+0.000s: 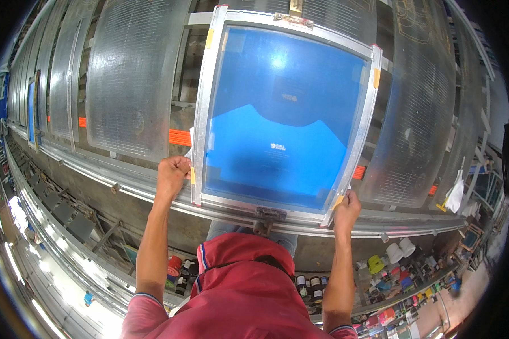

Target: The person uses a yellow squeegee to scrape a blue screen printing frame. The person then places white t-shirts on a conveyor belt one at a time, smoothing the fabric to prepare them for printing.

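A screen printing frame (201,113) with silver metal sides and a blue mesh (254,62) lies in front of me over one of the printing boards. Through the mesh shows a lighter blue garment-shaped piece (277,152) with a curved neckline, and a small white print sits near the middle. My left hand (174,172) is closed at the frame's lower left side, beside a strip of yellow tape. At the lower right corner my right hand (346,210) is closed on the frame's edge. The fingertips of both hands are partly hidden.
Grey printing boards (133,79) stand in a row to the left, with another board (415,118) to the right. A metal rail (136,189) runs along the near side. Bottles (311,285) and tubs stand below, and a white cloth (455,192) hangs at right.
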### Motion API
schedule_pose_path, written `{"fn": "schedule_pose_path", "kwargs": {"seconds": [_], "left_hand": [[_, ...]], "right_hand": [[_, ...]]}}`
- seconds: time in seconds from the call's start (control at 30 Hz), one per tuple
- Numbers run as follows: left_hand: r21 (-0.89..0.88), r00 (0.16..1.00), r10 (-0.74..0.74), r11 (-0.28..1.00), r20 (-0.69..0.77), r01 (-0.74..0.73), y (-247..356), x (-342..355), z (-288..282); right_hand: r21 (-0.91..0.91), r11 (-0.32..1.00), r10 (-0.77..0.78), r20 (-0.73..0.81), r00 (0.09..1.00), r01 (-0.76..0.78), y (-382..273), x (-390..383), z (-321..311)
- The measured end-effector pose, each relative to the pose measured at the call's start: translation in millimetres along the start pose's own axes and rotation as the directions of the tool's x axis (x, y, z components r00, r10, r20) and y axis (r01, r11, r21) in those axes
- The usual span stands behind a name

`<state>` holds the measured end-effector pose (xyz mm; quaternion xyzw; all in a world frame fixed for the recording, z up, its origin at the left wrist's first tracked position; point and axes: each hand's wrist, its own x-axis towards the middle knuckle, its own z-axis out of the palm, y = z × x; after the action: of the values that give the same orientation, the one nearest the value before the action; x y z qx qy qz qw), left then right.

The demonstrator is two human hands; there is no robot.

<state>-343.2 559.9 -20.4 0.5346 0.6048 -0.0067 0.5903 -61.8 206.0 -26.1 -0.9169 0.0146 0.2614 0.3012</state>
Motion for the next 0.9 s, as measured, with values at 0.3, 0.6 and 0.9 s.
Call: {"fn": "schedule_pose_path", "kwargs": {"seconds": [0.3,0.6,0.9], "left_hand": [[0.004,1.0,0.018,1.0,-0.021,-0.018,-1.3,-0.9,1.0],[-0.034,0.997,0.039,0.999,-0.068,-0.041,3.3,-5.0,6.6],[0.002,0.99,0.093,0.996,-0.11,-0.093,-4.8,-1.5,7.6]], "right_hand": [[0.061,0.998,0.0,-0.008,1.0,0.001,12.6,1.6,3.6],[0.197,0.98,0.014,-0.018,1.0,-0.01,23.2,3.2,5.1],[0.324,0.945,0.02,0.034,0.999,-0.03,20.1,0.4,5.1]]}}
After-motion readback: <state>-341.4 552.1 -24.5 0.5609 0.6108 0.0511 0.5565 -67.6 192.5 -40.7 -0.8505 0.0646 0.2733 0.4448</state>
